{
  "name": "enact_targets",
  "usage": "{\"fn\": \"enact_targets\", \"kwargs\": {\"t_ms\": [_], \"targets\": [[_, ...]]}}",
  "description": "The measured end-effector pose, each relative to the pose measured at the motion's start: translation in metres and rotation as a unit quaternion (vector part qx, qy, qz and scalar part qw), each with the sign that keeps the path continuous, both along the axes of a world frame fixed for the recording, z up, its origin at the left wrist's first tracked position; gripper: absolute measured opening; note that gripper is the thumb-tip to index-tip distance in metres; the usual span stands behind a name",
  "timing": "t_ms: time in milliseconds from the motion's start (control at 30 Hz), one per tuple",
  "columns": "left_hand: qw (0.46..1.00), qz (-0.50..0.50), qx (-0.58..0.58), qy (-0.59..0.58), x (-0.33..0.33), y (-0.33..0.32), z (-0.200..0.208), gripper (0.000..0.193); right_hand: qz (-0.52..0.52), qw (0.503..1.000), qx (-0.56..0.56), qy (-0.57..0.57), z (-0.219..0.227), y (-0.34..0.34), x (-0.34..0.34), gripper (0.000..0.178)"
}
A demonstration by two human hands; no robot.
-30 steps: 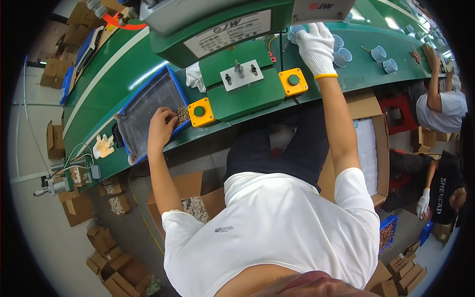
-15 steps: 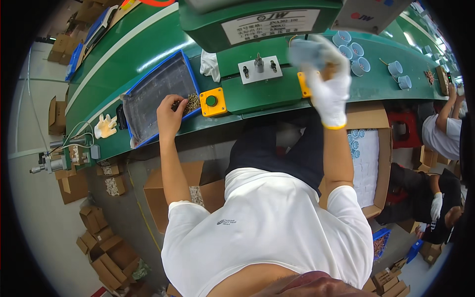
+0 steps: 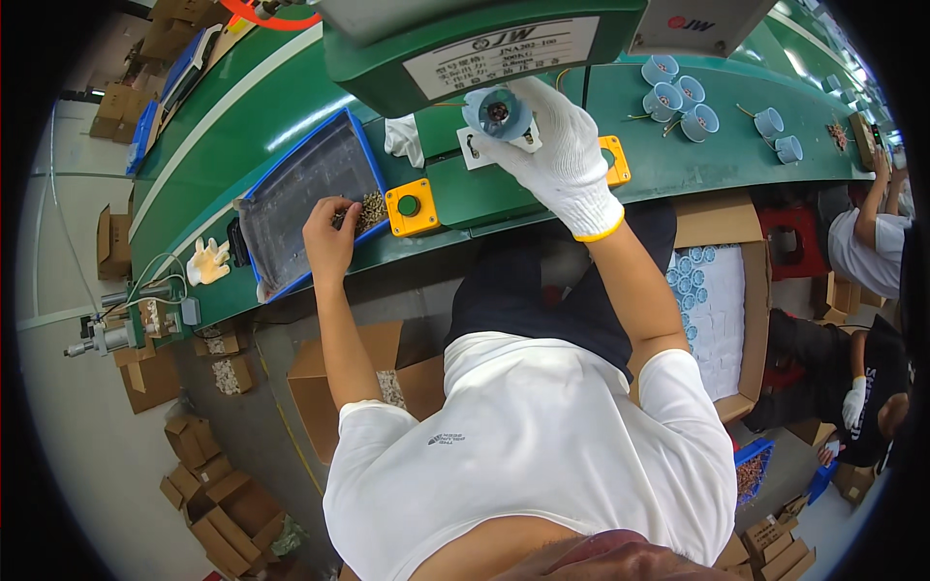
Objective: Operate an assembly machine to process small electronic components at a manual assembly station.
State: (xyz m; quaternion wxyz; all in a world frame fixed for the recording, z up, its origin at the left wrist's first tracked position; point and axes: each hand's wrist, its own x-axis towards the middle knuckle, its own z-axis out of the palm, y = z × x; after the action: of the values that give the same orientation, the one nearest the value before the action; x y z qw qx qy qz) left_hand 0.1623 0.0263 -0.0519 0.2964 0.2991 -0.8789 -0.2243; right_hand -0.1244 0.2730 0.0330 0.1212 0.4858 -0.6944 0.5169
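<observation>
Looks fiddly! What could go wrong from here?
A pinch, perhaps: the gloved right hand holds a blue cup close to the green machine. Also, the bare left hand, at the small parts, is near a yellow button box and might bump it.

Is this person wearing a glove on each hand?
No, the right hand wears a white glove, but the left hand is bare.

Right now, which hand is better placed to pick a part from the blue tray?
Probably the left hand: it is at the small parts in the tray, while the right hand holds a cup farther away.
</observation>
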Motion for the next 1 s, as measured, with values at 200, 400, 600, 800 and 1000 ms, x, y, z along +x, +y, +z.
{"fn": "enact_targets", "kwargs": {"t_ms": [200,400,600,800,1000], "targets": [[1.000,0.002,0.022,0.021,-0.001,-0.001,-0.001,0.014,0.001,0.999,0.036,0.029,0.000,-0.002,-0.005,0.070],[0.982,-0.016,0.114,0.148,0.003,0.003,-0.007,0.009,-0.033,0.995,0.075,0.054,0.009,-0.006,-0.005,0.067],[0.988,-0.112,0.004,0.102,-0.036,0.081,0.018,0.010,-0.053,0.983,0.168,0.047,0.033,-0.003,0.000,0.058],[0.975,-0.118,-0.112,0.149,-0.041,0.086,-0.014,0.012,-0.105,0.985,-0.029,0.132,-0.061,0.092,-0.033,0.011],[0.977,-0.097,-0.171,0.087,-0.042,0.080,0.001,0.011,-0.075,0.994,0.056,0.052,-0.050,0.094,-0.031,0.013]]}}
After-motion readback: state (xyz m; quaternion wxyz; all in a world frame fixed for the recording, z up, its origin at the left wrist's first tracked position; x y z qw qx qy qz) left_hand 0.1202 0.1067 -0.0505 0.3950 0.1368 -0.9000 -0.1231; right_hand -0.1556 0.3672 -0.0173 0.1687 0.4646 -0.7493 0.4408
